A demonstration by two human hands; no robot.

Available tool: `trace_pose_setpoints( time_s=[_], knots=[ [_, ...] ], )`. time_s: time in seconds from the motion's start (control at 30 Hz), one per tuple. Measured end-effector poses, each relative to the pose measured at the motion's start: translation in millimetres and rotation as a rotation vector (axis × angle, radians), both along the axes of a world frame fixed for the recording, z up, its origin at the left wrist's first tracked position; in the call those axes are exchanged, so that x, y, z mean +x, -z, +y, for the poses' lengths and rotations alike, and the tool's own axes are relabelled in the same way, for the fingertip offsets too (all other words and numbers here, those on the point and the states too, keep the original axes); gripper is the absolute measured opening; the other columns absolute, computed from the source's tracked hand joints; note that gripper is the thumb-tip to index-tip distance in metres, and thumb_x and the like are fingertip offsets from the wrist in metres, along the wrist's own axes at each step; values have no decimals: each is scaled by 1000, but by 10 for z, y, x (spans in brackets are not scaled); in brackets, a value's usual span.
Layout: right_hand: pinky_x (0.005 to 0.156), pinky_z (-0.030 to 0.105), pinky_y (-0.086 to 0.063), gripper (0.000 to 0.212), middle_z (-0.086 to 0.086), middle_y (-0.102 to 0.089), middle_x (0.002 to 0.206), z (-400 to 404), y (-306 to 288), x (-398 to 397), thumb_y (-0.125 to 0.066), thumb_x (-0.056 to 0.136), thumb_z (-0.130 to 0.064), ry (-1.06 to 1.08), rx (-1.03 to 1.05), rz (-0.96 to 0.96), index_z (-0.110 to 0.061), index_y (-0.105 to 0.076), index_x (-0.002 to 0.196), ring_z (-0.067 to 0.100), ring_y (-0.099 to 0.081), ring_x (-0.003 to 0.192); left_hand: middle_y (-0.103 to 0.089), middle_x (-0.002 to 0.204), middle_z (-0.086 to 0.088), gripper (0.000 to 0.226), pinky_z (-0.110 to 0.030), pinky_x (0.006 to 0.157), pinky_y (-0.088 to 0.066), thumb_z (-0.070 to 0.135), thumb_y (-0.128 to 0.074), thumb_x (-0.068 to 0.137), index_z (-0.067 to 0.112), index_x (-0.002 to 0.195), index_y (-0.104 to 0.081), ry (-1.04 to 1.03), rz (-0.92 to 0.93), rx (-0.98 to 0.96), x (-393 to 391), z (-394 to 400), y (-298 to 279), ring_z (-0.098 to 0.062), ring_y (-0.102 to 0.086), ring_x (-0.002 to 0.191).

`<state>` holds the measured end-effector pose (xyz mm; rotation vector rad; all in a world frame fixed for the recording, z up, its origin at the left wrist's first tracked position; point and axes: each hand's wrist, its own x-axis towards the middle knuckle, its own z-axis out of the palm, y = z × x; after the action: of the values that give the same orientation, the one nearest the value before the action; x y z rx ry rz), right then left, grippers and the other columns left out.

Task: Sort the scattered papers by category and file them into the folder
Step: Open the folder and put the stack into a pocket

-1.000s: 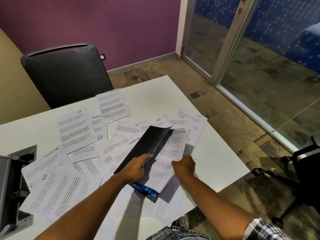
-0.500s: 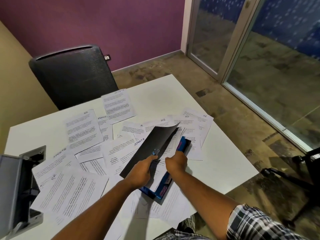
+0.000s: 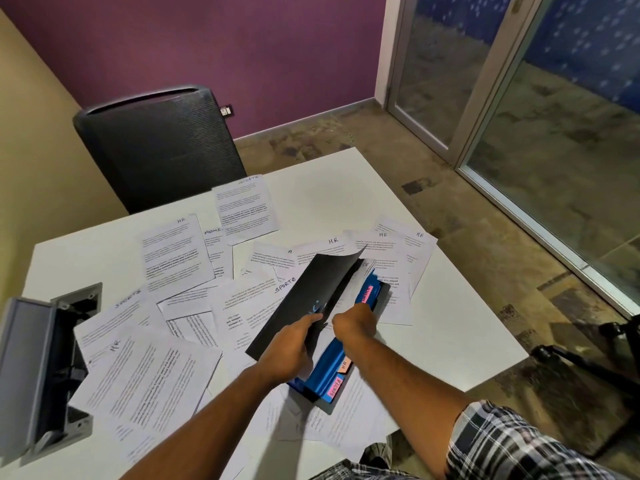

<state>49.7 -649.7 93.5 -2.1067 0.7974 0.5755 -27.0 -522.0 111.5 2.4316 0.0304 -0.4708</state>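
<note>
The left hand (image 3: 289, 346) grips the folder's (image 3: 332, 365) black cover (image 3: 311, 292), fingers curled round its edge, and tilts it up, apparently to open a gap at the blue dividers. The right hand (image 3: 355, 322) pushes a white sheet (image 3: 346, 294) into that gap, fingers curled over it, though the exact grip is hidden. Pink tabs read "HR" (image 3: 344, 366) and "SPORTS" (image 3: 334, 386). Scattered papers (image 3: 173, 251) headed HR, SPORTS and ADMIN lie around the folder on the white table (image 3: 329, 188).

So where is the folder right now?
In the head view the folder lies on scattered papers near the table's front edge, its black cover lifted by the left hand.
</note>
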Motion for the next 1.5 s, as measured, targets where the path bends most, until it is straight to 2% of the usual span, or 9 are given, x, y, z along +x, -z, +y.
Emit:
trace_pose_setpoints(
  time_s=[0.3, 0.6, 0.8, 0.9, 1.0, 1.2, 1.3, 1.4, 1.5],
  knots=[
    [82, 37, -58, 38, 19, -67, 126, 16, 84, 45, -70, 92, -10, -49, -8, -8, -3, -59, 127, 37, -67, 111, -53, 145, -2, 66, -23, 103, -43, -11, -47, 88, 17, 147, -42, 11, -77, -64, -8, 27, -142, -19, -52, 129],
    [83, 37, -56, 34, 18, -69, 122, 46, 176, 43, -68, 93, -12, -98, -3, -30, -2, -61, 125, 37, -67, 109, -54, 141, -1, 59, -31, 108, -45, -9, -44, 93, 19, 145, -45, -41, -61, -161, -18, 92, -150, -15, -54, 125],
    [79, 36, -59, 36, 16, -69, 120, 58, 148, 52, -73, 91, -16, -165, -9, -41, -5, -62, 124, 34, -68, 107, -52, 141, 4, 57, -6, 99, -40, -7, -42, 95, 22, 144, -45, -44, -13, -145, -20, 119, -103, -1, -48, 119],
    [67, 31, -54, 34, 13, -71, 104, -48, 120, 21, -81, 86, -25, -197, -28, -136, -6, -66, 111, 29, -70, 96, -52, 142, 5, 52, -25, 107, -45, -1, -45, 98, 24, 145, -45, -41, 4, -138, -22, 62, -101, -9, -50, 126],
    [73, 28, -52, 32, 7, -70, 98, -282, 166, -74, -83, 85, -26, -201, -2, -289, -9, -67, 107, 23, -69, 91, -54, 141, 2, 50, -32, 106, -48, 3, -48, 99, 25, 145, -45, -46, 17, -130, -32, 18, -63, -17, -54, 128],
    [82, 38, -57, 44, 5, -63, 115, -838, 356, -214, -85, 80, -30, -238, -268, -427, -21, -63, 117, 26, -60, 107, -60, 101, 3, 54, -13, 64, -53, 0, -46, 99, 29, 145, -44, -64, 56, -59, -76, -76, -4, -9, -60, 73],
    [89, 42, -58, 53, 8, -59, 121, -993, 485, -245, -85, 80, -30, -245, -189, -267, -24, -58, 125, 30, -61, 112, -63, 127, 1, 54, -24, 80, -59, 4, -46, 100, 32, 147, -41, -55, 63, -77, -131, -172, 12, -15, -65, 94],
    [91, 40, -59, 43, 7, -68, 122, -1087, 578, -309, -81, 85, -27, -241, -59, -171, -22, -61, 122, 26, -68, 108, -51, 146, 5, 57, -34, 87, -57, 8, -47, 100, 35, 149, -38, -18, 99, -57, -188, -285, 91, -21, -57, 124],
    [98, 40, -56, 32, 3, -71, 122, -1129, 642, -360, -78, 88, -25, -243, 2, -120, -22, -66, 117, 24, -68, 111, -46, 151, 8, 60, -40, 94, -56, 11, -50, 95, 34, 149, -36, 45, 116, -36, -236, -375, 216, -23, -51, 132]
  ],
)
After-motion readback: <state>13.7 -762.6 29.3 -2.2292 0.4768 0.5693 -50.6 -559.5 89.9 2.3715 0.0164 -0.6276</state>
